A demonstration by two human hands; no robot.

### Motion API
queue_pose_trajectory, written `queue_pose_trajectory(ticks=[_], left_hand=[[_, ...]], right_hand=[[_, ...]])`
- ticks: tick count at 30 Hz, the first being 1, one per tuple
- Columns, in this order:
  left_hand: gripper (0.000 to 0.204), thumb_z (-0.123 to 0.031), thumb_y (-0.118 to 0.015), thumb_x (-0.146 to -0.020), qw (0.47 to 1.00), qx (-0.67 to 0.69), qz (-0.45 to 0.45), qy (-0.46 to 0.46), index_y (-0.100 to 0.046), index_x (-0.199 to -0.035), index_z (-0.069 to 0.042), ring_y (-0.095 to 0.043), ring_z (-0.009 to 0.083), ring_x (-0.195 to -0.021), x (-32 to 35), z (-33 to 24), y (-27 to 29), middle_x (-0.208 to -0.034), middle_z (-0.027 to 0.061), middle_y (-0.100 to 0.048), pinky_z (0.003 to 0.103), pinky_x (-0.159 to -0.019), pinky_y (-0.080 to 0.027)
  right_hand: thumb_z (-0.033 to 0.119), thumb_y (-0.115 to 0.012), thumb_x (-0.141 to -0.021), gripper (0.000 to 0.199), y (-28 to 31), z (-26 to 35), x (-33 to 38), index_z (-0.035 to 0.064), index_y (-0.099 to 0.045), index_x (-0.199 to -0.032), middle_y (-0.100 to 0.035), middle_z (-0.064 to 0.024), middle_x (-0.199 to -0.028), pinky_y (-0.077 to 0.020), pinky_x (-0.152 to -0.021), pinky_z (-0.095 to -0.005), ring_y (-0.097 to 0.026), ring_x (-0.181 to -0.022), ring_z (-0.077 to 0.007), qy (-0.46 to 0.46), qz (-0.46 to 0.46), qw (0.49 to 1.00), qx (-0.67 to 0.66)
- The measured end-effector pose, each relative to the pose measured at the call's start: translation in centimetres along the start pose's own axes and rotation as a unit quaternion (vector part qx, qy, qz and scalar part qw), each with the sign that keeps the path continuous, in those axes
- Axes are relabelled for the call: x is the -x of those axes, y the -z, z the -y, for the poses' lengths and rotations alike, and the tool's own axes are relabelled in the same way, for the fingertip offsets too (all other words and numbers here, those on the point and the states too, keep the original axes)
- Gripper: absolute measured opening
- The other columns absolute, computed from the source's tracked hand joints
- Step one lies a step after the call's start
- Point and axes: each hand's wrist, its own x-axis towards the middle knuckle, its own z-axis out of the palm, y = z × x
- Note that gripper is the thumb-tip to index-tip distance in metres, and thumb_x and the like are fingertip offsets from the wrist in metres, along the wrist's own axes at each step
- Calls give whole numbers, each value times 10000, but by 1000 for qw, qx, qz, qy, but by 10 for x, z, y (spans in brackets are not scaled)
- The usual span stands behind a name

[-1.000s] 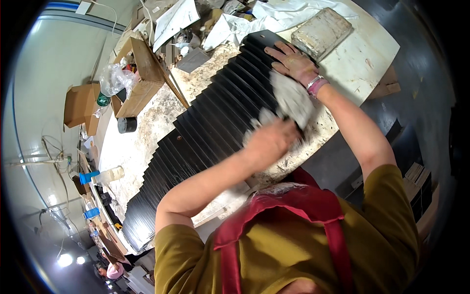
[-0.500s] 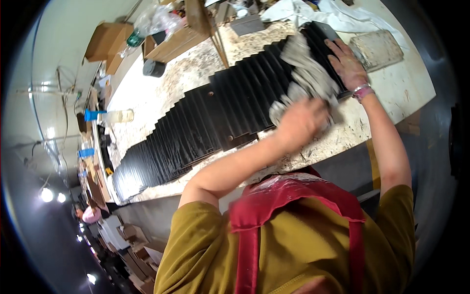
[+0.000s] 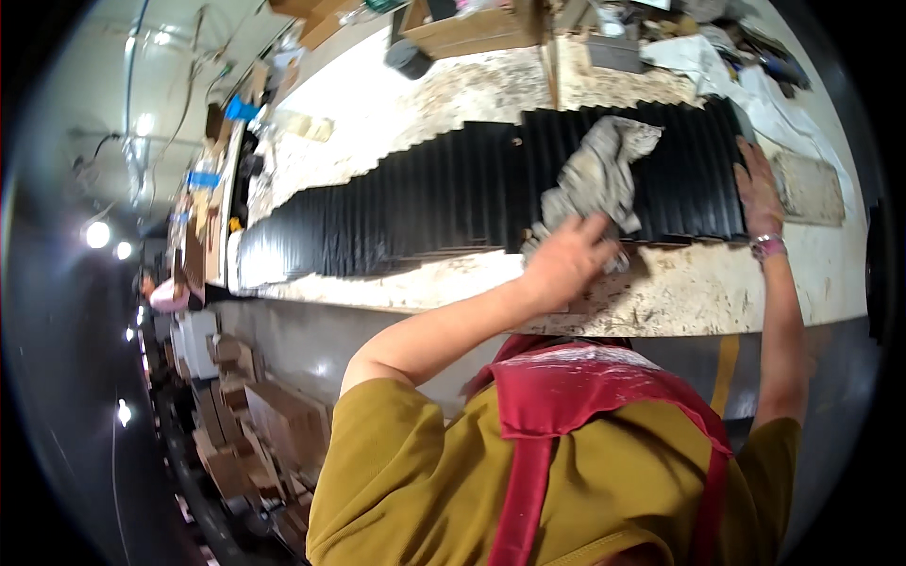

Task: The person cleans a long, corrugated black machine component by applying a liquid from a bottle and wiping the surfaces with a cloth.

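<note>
A long black pleated bellows cover (image 3: 429, 198) lies stretched across the worktable, tapering in view toward the far left. My left hand (image 3: 571, 257) is closed on a crumpled, stained grey-white rag (image 3: 601, 174), which lies across the pleats right of the middle. Part of the rag hangs over the cover's near edge. At the cover's right end, my right hand (image 3: 758, 196) rests against the end plate with its fingers stretched out. A worn, whitish rectangular block (image 3: 809, 189) sits just right of that hand.
The speckled white worktable (image 3: 679, 288) has a curved right side. Along its back are a cardboard box (image 3: 472, 33), a dark round container (image 3: 408, 58), a grey box (image 3: 613, 54) and a white cloth (image 3: 694, 61). Cardboard boxes (image 3: 288, 420) are stacked on the floor at left. A person (image 3: 170, 295) is farther off.
My left hand has drawn the rag leftward along the pleats, away from the right end. My right hand stays at that end. The whole view has turned and shifted.
</note>
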Motion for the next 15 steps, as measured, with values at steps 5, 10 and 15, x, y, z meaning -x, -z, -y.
queue_pose_trajectory(ticks=[5, 10, 15], left_hand=[[446, -55, -664, -725, 992, 80, -100, 19, -596, -1165, -87, -576, 371, -1060, 11, -6, 24, -1166, 160, -541, 454, -868, -517], [460, -298, -657, -855, 953, -59, -252, 160, -550, -1275, -144, -458, 406, -1204, -3, 81, 5, -1341, 156, -498, 524, -954, -423], [491, -299, -712, -790, 977, -45, -165, 128, -564, -1227, -131, -509, 333, -1112, 23, 53, -12, -1161, 93, -540, 448, -889, -453]], right_hand=[[257, -471, -990, 475, -8, -26, -2, 146, -416, -1449, -416, -176, -1458, -291, -1130, -391, -369, -1362, -342, 28, -11, 999, 24], [211, -448, -1008, 448, -19, -27, -7, 131, -419, -1448, -407, -142, -1474, -271, -1146, -374, -356, -1380, -297, 55, -12, 998, -18], [231, -422, -1013, 454, -15, -36, -7, 105, -415, -1449, -401, -121, -1486, -230, -1164, -364, -332, -1394, -284, 47, 7, 998, -28]])
